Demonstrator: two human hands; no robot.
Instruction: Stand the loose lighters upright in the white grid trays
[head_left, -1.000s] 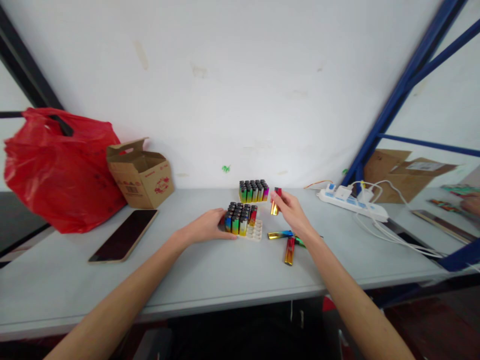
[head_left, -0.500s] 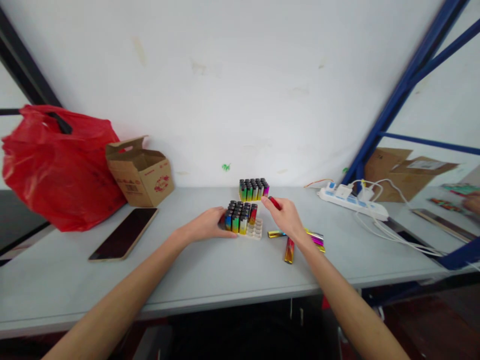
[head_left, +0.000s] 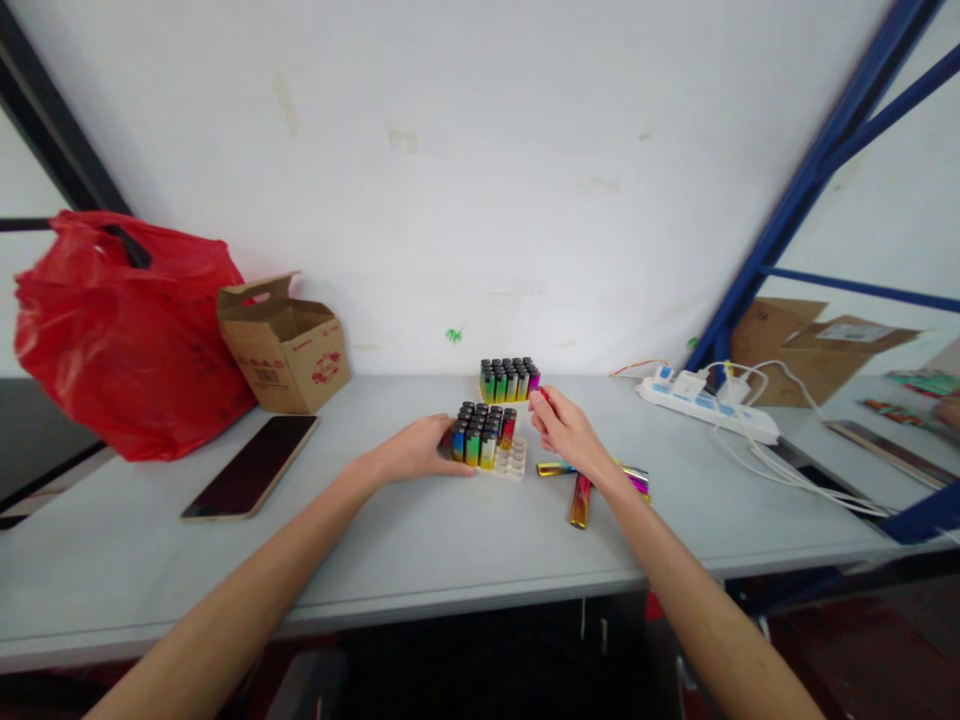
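Observation:
Upright black-topped lighters (head_left: 472,437) in several colours fill the left part of a white holder (head_left: 511,461), whose right side shows bare slots. My left hand (head_left: 421,448) is wrapped round the left side of this holder. Just to its right and slightly above, my right hand (head_left: 559,425) is closed on a red lighter (head_left: 546,396). A second block of upright lighters (head_left: 510,380) stands behind, near the wall. Shiny metallic coloured sleeves or lighters (head_left: 580,500) lie crossed, partly under my right forearm.
A phone (head_left: 251,467), an open cardboard box (head_left: 289,345) and a red plastic bag (head_left: 124,335) sit at the left. A white power strip (head_left: 709,408) with cables lies at the right. Beyond the blue frame (head_left: 787,200), another person's hand shows at the edge.
My right hand has turned slightly and its fingers are curled more, with the red lighter still in it. My left hand stays at the holder. The view has shifted a little.

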